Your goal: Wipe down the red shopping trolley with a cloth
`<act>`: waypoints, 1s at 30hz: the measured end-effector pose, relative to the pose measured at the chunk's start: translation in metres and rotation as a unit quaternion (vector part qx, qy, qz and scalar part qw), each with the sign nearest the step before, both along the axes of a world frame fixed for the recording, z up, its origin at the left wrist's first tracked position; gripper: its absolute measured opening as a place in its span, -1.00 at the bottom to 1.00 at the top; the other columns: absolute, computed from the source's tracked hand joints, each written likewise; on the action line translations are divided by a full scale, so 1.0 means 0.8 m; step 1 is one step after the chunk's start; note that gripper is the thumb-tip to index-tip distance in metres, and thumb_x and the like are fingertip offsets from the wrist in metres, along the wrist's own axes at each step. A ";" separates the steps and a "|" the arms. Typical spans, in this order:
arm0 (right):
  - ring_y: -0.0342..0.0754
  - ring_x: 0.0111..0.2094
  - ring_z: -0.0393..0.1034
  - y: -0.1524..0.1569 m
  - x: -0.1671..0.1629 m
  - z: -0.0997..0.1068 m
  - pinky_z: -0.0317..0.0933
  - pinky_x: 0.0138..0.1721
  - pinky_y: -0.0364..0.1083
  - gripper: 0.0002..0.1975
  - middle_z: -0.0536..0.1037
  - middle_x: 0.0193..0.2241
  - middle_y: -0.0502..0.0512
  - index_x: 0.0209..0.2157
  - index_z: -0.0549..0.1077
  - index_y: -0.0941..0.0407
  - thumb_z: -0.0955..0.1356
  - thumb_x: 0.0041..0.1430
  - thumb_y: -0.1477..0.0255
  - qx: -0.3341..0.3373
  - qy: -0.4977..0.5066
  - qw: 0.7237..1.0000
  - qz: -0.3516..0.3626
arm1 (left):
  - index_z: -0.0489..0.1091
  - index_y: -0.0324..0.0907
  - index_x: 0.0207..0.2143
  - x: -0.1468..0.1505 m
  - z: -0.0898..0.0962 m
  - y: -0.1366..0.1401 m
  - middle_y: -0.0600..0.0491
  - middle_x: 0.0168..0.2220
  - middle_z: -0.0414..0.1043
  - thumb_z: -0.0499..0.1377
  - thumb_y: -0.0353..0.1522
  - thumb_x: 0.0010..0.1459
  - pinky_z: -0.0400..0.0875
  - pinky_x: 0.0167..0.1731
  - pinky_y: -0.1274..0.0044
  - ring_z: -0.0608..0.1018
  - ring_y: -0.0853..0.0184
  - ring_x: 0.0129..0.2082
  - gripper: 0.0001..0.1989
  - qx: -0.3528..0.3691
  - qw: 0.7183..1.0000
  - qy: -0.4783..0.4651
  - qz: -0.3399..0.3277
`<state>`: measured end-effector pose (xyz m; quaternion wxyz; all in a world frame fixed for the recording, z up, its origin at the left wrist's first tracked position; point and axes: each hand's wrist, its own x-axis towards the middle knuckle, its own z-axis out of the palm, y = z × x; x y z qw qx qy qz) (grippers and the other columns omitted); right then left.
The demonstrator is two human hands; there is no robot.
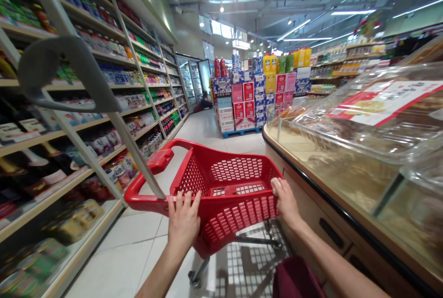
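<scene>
cart basket point(224, 201): red, lattice-holed | pallet point(243, 132): blue | floor point(121, 252): pale grey, tiled

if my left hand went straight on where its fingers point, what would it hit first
Most likely the perforated red panel at the left end of the red cart basket; your left hand rests on the near rim, fingers pointing that way, though depth is hard to judge here.

A supermarket is indicated by packed shelves point(44, 203), a red shopping cart point(221, 202), cartons point(248, 108) stacked on a blue pallet point(242, 132) and lit fridges point(188, 79) at the back.
</scene>
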<state>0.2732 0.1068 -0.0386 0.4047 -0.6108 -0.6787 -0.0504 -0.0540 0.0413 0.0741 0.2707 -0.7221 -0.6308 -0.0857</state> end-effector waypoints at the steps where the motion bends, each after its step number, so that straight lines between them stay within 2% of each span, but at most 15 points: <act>1: -0.04 0.15 -0.05 -0.003 -0.005 -0.001 -0.01 0.11 0.07 -0.44 0.21 0.09 0.05 0.06 0.21 0.07 0.09 0.00 0.66 -0.002 -0.015 0.999 0.037 | 0.21 -0.12 0.03 0.001 0.000 -0.001 -0.07 -0.03 0.30 0.00 -0.47 -0.08 -0.09 0.05 0.15 0.23 0.06 0.02 -0.47 0.000 1.000 0.001 0.000; 3: -0.07 0.17 -0.11 -0.007 -0.009 -0.002 -0.03 0.13 0.04 -0.43 0.16 0.12 0.01 0.08 0.18 0.05 0.08 0.01 0.65 -0.004 -0.037 0.995 0.092 | 0.20 -0.12 0.04 0.001 0.000 -0.002 -0.08 -0.02 0.29 0.00 -0.48 -0.09 -0.09 0.05 0.16 0.22 0.06 0.02 -0.45 -0.004 1.000 -0.002 -0.008; 4: -0.05 0.17 -0.12 -0.008 -0.007 -0.002 -0.04 0.13 0.06 -0.44 0.16 0.12 0.03 0.08 0.19 0.07 0.08 0.02 0.65 -0.003 -0.034 0.995 0.089 | 0.19 -0.13 0.04 0.001 0.000 -0.003 -0.08 0.00 0.28 0.00 -0.48 -0.09 -0.09 0.05 0.17 0.21 0.06 0.03 -0.45 -0.007 1.000 -0.007 -0.015; 8: 0.03 0.15 -0.05 -0.005 -0.006 0.000 -0.01 0.09 0.13 -0.45 0.20 0.09 0.17 0.03 0.26 0.15 0.08 -0.03 0.66 -0.001 0.032 0.999 -0.027 | 0.19 -0.14 0.05 0.005 -0.001 -0.007 -0.08 0.03 0.25 0.01 -0.48 -0.09 -0.12 0.06 0.16 0.18 0.05 0.05 -0.44 -0.013 0.999 -0.026 -0.019; 9: 0.03 0.15 -0.05 -0.006 -0.014 0.002 0.00 0.09 0.12 -0.44 0.19 0.10 0.17 0.04 0.25 0.15 0.08 -0.03 0.67 -0.003 0.034 0.999 -0.015 | 0.18 -0.14 0.05 0.007 -0.001 -0.008 -0.08 0.03 0.25 0.01 -0.47 -0.09 -0.12 0.06 0.15 0.18 0.04 0.05 -0.44 -0.013 0.999 -0.027 -0.015; 12: -0.06 0.17 -0.09 -0.009 -0.043 0.008 0.01 0.10 0.06 -0.45 0.15 0.13 0.04 0.08 0.19 0.03 0.07 0.04 0.66 -0.004 -0.005 0.992 0.123 | 0.18 -0.14 0.05 0.013 -0.002 -0.010 -0.07 0.04 0.24 0.01 -0.47 -0.09 -0.12 0.06 0.15 0.18 0.06 0.06 -0.44 -0.019 0.999 -0.030 -0.013; 14: -0.08 0.17 -0.11 -0.009 -0.043 0.008 -0.01 0.11 0.06 -0.46 0.16 0.12 -0.02 0.07 0.18 -0.03 0.07 0.08 0.64 0.001 -0.016 0.988 0.155 | 0.17 -0.14 0.05 0.015 -0.001 -0.012 -0.08 0.06 0.22 0.01 -0.48 -0.10 -0.13 0.07 0.16 0.18 0.08 0.07 -0.43 -0.025 0.999 -0.029 -0.019; 15: -0.06 0.17 -0.10 -0.008 -0.035 0.007 -0.02 0.11 0.08 -0.47 0.17 0.12 -0.01 0.07 0.19 -0.03 0.08 0.07 0.64 0.006 -0.009 0.991 0.130 | 0.17 -0.14 0.06 0.016 -0.002 -0.013 -0.08 0.06 0.22 0.02 -0.47 -0.10 -0.13 0.07 0.17 0.17 0.08 0.07 -0.42 -0.029 0.999 -0.028 -0.020; 18: 0.03 0.17 -0.09 -0.003 -0.003 -0.001 -0.05 0.11 0.15 -0.45 0.20 0.10 0.09 0.05 0.23 0.05 0.11 0.01 0.67 0.021 0.031 0.999 -0.008 | 0.17 -0.14 0.06 0.018 -0.005 -0.014 -0.07 0.08 0.20 0.03 -0.47 -0.12 -0.15 0.08 0.16 0.16 0.07 0.08 -0.41 -0.035 0.999 -0.024 -0.015; 19: 0.04 0.17 -0.09 -0.003 0.002 -0.004 -0.06 0.11 0.15 -0.44 0.20 0.10 0.11 0.06 0.22 0.08 0.11 -0.01 0.68 0.026 0.035 0.999 -0.030 | 0.17 -0.13 0.06 0.019 -0.007 -0.014 -0.06 0.08 0.19 0.03 -0.47 -0.13 -0.16 0.07 0.15 0.16 0.05 0.08 -0.40 -0.033 0.999 -0.023 -0.012; 21: 0.02 0.17 -0.11 -0.006 0.001 -0.007 -0.04 0.11 0.14 -0.41 0.16 0.12 0.11 0.10 0.15 0.07 0.10 0.00 0.69 0.028 0.023 0.999 -0.008 | 0.16 -0.14 0.06 0.021 -0.011 -0.013 -0.07 0.09 0.19 0.02 -0.47 -0.13 -0.18 0.06 0.11 0.15 0.03 0.08 -0.39 -0.028 0.999 -0.021 -0.011; 24: -0.05 0.18 -0.15 -0.011 -0.010 -0.009 -0.03 0.11 0.09 -0.39 0.09 0.15 0.02 0.13 0.07 -0.01 0.09 0.04 0.67 0.023 -0.027 0.995 0.098 | 0.14 -0.16 0.08 0.022 -0.014 -0.013 -0.08 0.10 0.17 0.00 -0.48 -0.13 -0.20 0.06 0.09 0.16 0.04 0.08 -0.38 -0.024 0.999 -0.017 -0.018; 25: -0.05 0.18 -0.15 -0.011 -0.010 -0.009 -0.03 0.11 0.09 -0.40 0.09 0.15 0.00 0.12 0.08 -0.03 0.10 0.05 0.66 0.023 -0.035 0.993 0.109 | 0.13 -0.16 0.08 0.021 -0.015 -0.013 -0.08 0.10 0.16 0.00 -0.48 -0.13 -0.21 0.06 0.10 0.15 0.05 0.08 -0.38 -0.024 0.999 -0.015 -0.022; 30: 0.05 0.16 -0.08 -0.005 0.003 -0.007 -0.06 0.11 0.18 -0.40 0.14 0.13 0.13 0.10 0.16 0.08 0.10 -0.02 0.69 0.047 0.017 0.999 -0.019 | 0.13 -0.15 0.08 0.021 -0.015 -0.013 -0.08 0.12 0.14 0.02 -0.48 -0.14 -0.23 0.07 0.10 0.13 0.05 0.10 -0.37 -0.027 0.999 -0.014 -0.026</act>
